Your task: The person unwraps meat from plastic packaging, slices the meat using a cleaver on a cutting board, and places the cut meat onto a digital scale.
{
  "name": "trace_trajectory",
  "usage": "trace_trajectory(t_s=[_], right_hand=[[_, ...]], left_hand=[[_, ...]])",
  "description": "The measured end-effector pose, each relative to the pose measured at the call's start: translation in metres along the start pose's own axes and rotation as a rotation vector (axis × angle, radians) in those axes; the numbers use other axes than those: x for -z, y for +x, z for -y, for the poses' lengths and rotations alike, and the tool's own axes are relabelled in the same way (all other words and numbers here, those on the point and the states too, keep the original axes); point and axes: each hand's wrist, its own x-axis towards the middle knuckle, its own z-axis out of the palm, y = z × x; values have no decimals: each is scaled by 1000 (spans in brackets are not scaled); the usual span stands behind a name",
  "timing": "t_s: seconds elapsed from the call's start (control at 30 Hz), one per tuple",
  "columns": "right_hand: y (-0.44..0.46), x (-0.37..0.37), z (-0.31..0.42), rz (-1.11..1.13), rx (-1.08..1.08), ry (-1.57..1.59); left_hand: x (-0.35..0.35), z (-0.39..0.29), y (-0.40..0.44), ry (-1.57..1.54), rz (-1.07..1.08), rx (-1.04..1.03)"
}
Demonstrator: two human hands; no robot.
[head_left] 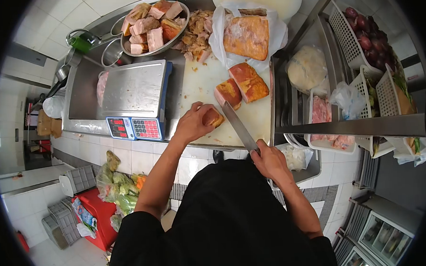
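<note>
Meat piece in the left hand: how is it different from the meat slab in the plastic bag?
The meat piece is small, while the meat slab is much bigger. The left hand holds the meat piece; the meat slab sits untouched in the plastic bag. Both have browned surfaces.

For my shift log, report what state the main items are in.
Small browned meat piece: held in left hand
Long steel knife: held in right hand
Blue and silver scale: red digits lit
Round steel bowl: heaped with meat chunks
White plastic bag: open, browned slab inside
White rectangular cutting board: soiled
</note>
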Motion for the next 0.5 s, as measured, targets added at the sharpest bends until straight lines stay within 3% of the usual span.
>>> trace_trajectory(t_s=[0.03, 0.1, 0.23, 0.3, 0.33, 0.5], right_hand=[[0, 1, 0, 2, -5, 8], [-1, 2, 1, 1, -17, 20], [-8, 8, 4, -6, -48, 53], [-10, 12, 8, 1, -54, 62], [-10, 13, 9, 10, -42, 55], [-12, 17, 21, 45, -13, 19]], left_hand=[[-6, -5, 0, -1, 2, -2], [-20, -15, -5, 19, -148, 271], [-34, -4, -12, -82, -208, 296], [-35, 9, -12, -25, -405, -17], [-32, 12, -11, -118, -398, -124], [-44, 13, -12, -148, -308, -106]])
